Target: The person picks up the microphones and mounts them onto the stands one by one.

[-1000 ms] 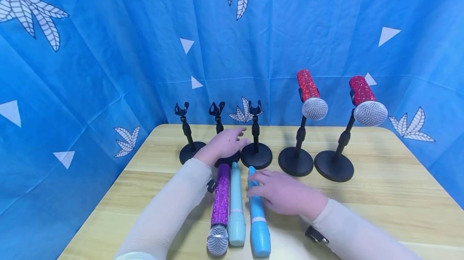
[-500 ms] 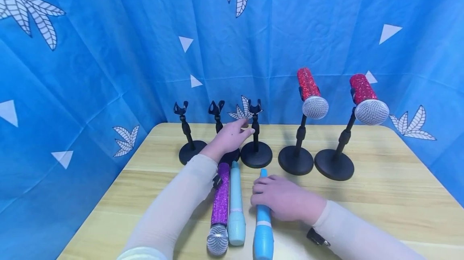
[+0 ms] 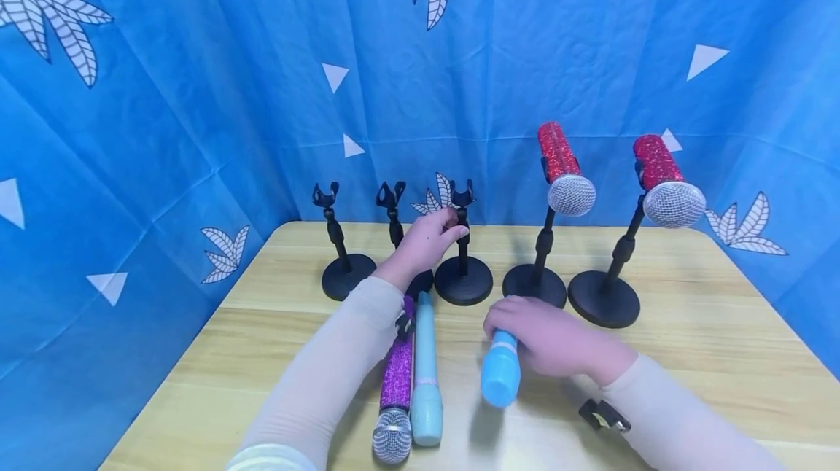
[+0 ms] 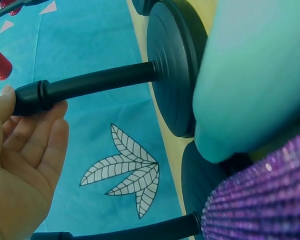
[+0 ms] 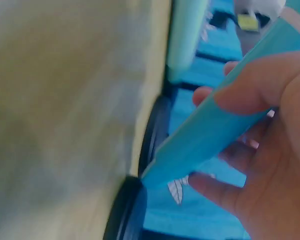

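Note:
My left hand [image 3: 423,243] grips the upper pole of the middle black microphone stand [image 3: 463,283]; in the left wrist view, thumb and fingers lie on either side of its collar [image 4: 32,97]. The stand's clip [image 3: 462,194] holds nothing. My right hand [image 3: 547,336] holds a bright blue microphone [image 3: 501,376], raised off the table with its head toward me. In the right wrist view, the fingers wrap the blue handle [image 5: 200,135]. A pale teal microphone [image 3: 427,383] and a glittery purple microphone [image 3: 397,376] lie side by side, partly below my left forearm.
Two more stands with bare clips, a left one [image 3: 348,276] and one partly behind my left hand [image 3: 391,197], stand at the left. At right, two stands carry red glittery microphones [image 3: 558,154] [image 3: 656,161]. A blue curtain [image 3: 420,92] hangs behind the wooden table [image 3: 709,354].
My right hand has taken hold of the blue microphone, lifted it and carried it rightward. My left hand has moved right and up onto the middle stand's pole.

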Demonstrator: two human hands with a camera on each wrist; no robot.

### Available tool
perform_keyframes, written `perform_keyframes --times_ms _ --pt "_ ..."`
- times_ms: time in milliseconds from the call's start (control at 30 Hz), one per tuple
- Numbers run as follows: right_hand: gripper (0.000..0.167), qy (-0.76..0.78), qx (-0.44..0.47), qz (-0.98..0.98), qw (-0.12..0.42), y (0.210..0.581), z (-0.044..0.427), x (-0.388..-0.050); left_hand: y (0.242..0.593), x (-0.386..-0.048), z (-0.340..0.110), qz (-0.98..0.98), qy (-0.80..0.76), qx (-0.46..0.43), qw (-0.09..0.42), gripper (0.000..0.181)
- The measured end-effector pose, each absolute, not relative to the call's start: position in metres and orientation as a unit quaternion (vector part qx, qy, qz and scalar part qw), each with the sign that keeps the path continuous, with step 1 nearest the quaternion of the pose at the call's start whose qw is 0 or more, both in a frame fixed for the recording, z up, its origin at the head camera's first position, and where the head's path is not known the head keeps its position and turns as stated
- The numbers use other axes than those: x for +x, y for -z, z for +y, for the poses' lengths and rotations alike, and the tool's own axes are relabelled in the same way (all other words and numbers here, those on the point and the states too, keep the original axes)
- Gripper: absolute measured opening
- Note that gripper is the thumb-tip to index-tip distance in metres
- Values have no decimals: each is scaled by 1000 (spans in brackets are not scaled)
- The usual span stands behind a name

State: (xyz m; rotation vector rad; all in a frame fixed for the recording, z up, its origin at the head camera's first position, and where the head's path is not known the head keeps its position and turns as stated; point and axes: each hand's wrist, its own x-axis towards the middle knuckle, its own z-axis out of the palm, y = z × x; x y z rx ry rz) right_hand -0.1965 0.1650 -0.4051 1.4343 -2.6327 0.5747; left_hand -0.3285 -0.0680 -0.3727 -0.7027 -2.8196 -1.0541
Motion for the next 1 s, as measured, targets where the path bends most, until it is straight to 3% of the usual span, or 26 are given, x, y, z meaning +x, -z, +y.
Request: perform_keyframes --times_ms 267,600,1000 --pt "33 -288 364 -886 3 384 182 -206 373 -320 -63 -909 338 -245 4 20" --pt "30 -376 302 -875 46 364 179 -218 367 -300 -59 -900 324 -288 -31 17" --pt "38 -472 285 -826 111 347 159 -232 350 -282 -68 -892 306 -323 -85 15"
